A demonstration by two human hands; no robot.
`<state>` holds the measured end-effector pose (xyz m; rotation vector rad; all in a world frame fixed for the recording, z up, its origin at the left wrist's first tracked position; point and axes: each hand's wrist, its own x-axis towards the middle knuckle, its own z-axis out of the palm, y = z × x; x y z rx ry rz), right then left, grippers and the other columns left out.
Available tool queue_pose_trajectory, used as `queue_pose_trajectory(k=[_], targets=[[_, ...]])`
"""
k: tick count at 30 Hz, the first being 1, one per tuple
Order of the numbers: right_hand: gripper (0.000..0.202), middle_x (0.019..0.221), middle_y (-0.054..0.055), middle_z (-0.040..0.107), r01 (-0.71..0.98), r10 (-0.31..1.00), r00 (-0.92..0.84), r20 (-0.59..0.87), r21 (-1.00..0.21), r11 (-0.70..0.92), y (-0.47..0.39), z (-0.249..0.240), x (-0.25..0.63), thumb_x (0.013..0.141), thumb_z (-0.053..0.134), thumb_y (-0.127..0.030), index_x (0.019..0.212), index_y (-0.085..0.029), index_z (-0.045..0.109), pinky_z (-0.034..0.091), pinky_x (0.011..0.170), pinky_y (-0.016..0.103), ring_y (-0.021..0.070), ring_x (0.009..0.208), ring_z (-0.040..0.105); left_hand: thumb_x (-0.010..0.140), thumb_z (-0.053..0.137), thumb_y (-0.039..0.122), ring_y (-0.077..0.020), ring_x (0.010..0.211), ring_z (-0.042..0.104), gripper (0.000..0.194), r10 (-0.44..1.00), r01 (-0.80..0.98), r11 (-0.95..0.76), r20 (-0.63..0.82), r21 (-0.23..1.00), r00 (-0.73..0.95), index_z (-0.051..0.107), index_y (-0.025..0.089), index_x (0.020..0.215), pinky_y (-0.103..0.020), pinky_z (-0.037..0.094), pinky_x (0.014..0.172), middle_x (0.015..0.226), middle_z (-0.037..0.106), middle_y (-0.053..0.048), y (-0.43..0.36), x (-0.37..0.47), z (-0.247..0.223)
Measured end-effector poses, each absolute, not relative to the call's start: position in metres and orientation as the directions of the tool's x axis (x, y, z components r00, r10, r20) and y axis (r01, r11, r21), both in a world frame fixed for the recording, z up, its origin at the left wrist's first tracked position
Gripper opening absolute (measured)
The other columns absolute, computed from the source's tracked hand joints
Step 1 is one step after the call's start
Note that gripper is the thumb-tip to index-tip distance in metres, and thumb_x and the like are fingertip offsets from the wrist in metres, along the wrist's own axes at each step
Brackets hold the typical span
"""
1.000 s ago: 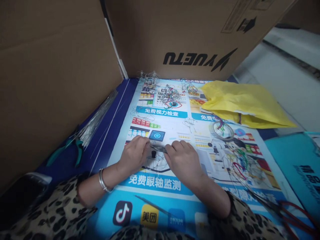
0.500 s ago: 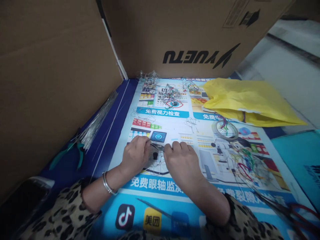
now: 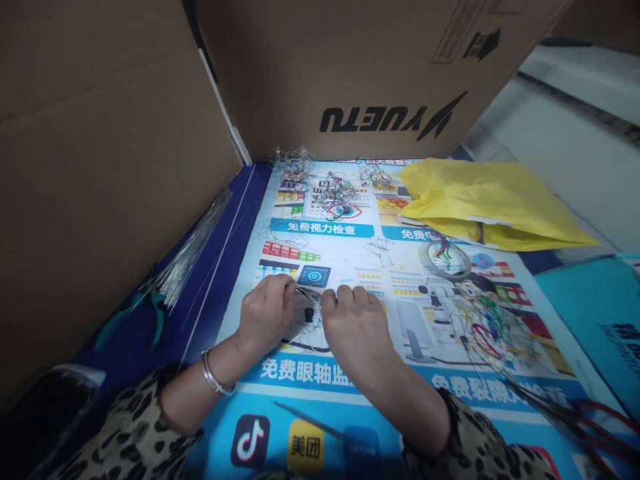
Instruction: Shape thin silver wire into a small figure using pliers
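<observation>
Gripping a slim metal tool [image 3: 310, 294] at its right end, your right hand [image 3: 357, 327] is curled closed, knuckles up. Your left hand [image 3: 267, 310] has its fingertips pinched together at the tool's other end — what lies between them is too small to tell. The tool sits in the gap between your hands, above the printed sheet [image 3: 345, 257] on the blue surface [image 3: 210, 280]. Below your wrists, that sheet reads 免费眼轴监, the rest covered by your right arm; nearer you are a music-note logo and a yellow tile marked 美团. Farther off you can read 免费视力检查, with wire tangles [image 3: 340, 190] above it. Facing you, the cardboard [image 3: 390, 73] carries YUETU upside down, with a dark arrow. To your right lie a yellow bag [image 3: 495, 197], a tape roll [image 3: 429, 259], red-handled scissors [image 3: 567, 408] and a teal bag [image 3: 585, 300] whose lettering is blurred. On your left, teal-handled pliers [image 3: 159, 320] lie beside straight wires [image 3: 187, 257].
</observation>
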<state>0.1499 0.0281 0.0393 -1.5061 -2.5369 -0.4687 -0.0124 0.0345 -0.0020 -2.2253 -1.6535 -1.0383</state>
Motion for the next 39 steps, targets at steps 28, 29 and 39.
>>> queue_pose_trajectory(k=[28, 29, 39], targets=[[0.008, 0.07, 0.006, 0.06, 0.85, 0.841, -0.522, 0.144, 0.003, 0.527, 0.036, 0.039, 0.166, 0.08, 0.056, -0.019, 0.073, -0.017, 0.059, 0.023, 0.053, 0.029, 0.019, 0.065, 0.051, 0.086, 0.046, 0.013, -0.0164, 0.066, 0.058, 0.006, 0.686, 0.788, -0.566, 0.67, 0.244, 0.285, 0.051, 0.016, 0.083, -0.029, 0.049, 0.061, 0.067, 0.061, -0.003, 0.034, -0.019, -0.003], [0.008, 0.071, 0.006, 0.06, 0.848, 0.838, -0.525, 0.145, 0.008, 0.53, 0.036, 0.039, 0.167, 0.08, 0.056, -0.02, 0.073, -0.017, 0.059, 0.023, 0.053, 0.029, 0.0193, 0.066, 0.051, 0.086, 0.046, 0.013, -0.0165, 0.066, 0.059, 0.006, 0.689, 0.786, -0.566, 0.667, 0.248, 0.285, 0.051, 0.016, 0.084, -0.029, 0.049, 0.061, 0.068, 0.061, -0.003, 0.034, -0.02, -0.003], [0.004, 0.075, 0.006, 0.06, 0.823, 0.807, -0.564, 0.174, 0.044, 0.566, 0.039, 0.031, 0.17, 0.079, 0.055, -0.017, 0.077, -0.017, 0.059, 0.028, 0.06, 0.03, 0.0196, 0.072, 0.051, 0.088, 0.043, 0.014, -0.0152, 0.069, 0.06, 0.01, 0.725, 0.744, -0.567, 0.643, 0.353, 0.248, 0.052, 0.017, 0.087, -0.026, 0.049, 0.062, 0.072, 0.063, -0.003, 0.036, -0.022, 0.001]])
